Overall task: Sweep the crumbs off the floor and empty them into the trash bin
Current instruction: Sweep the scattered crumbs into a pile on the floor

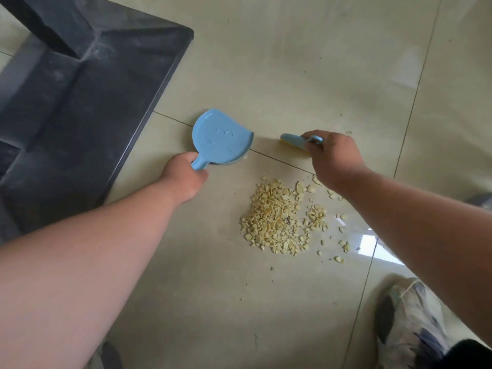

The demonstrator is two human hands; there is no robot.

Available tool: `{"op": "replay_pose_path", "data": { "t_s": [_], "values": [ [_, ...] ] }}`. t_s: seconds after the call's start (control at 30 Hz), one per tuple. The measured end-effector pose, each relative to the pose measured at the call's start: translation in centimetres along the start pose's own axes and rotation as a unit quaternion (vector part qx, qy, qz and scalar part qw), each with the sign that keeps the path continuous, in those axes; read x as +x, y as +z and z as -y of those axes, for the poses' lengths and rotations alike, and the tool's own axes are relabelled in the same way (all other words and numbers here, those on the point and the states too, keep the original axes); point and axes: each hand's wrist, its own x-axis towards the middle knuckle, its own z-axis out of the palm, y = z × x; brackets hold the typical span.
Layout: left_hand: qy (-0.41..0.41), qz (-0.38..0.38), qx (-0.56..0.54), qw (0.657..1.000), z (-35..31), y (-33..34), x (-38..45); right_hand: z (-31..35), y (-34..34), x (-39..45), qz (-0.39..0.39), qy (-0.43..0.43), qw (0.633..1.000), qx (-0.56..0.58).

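A pile of pale yellow crumbs (279,219) lies on the beige tiled floor, with a few loose bits scattered to its right. My left hand (183,177) grips the handle of a small blue dustpan (222,138), which rests on the floor just beyond the pile and has nothing in it. My right hand (334,155) holds a small blue brush with yellow bristles (294,142) a little to the right of the pan, beyond the crumbs. No trash bin is in view.
A large black base of a piece of furniture (80,102) fills the upper left, its edge close to the dustpan. My shoe (410,328) stands at the lower right. Bare tiles (319,62) stretch beyond the tools.
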Motion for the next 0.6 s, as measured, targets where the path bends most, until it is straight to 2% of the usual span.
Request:
{"op": "replay_pose_path", "data": {
  "t_s": [0.33, 0.47, 0.6],
  "values": [
    [0.025, -0.002, 0.109, 0.994, -0.5, -1.1, 0.4, 3.1, 3.1, -3.1, 0.076, -0.100, 0.991, -0.055],
    [0.022, 0.030, 0.126, 0.991, 0.1, -1.4, -0.4, 3.3, 3.3, -4.9, 0.114, -0.078, 0.990, -0.039],
    [0.016, 0.039, 0.137, 0.990, 0.0, -1.7, -0.9, 3.0, 1.6, -4.8, 0.067, -0.022, 0.997, 0.039]
  ]
}}
